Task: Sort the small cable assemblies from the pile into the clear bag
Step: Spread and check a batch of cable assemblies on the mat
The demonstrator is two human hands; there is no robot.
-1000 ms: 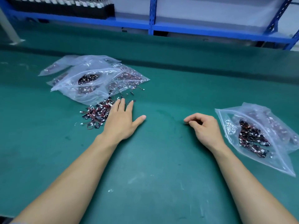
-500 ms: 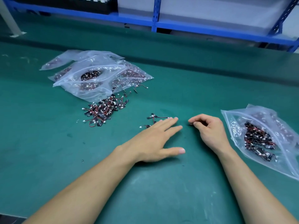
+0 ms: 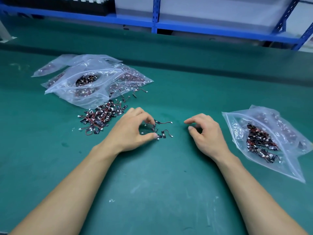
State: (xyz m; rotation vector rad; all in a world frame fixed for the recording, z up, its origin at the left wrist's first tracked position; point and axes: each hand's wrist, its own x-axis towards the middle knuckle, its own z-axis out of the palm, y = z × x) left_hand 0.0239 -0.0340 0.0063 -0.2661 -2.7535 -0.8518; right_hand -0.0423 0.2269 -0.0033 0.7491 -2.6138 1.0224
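A pile of small cable assemblies (image 3: 98, 118), black tags with red wires and white plugs, lies on the green mat left of centre. A few separated assemblies (image 3: 163, 131) lie between my hands. My left hand (image 3: 133, 131) curls over them, fingertips and thumb pinching one or two. My right hand (image 3: 205, 133) hovers loosely curled to the right, holding nothing. The clear bag (image 3: 274, 150) with several assemblies inside lies at the right, its mouth toward my right hand.
A heap of other clear zip bags (image 3: 88, 82) filled with assemblies lies behind the pile. A few stray assemblies (image 3: 125, 95) sit at its front edge. A blue shelf frame (image 3: 155, 16) runs along the far side of the green mat (image 3: 160, 192).
My left hand dragged a few assemblies from the pile to the centre, then curled from flat fingers into a pinch over them. My right hand stayed nearly in place.
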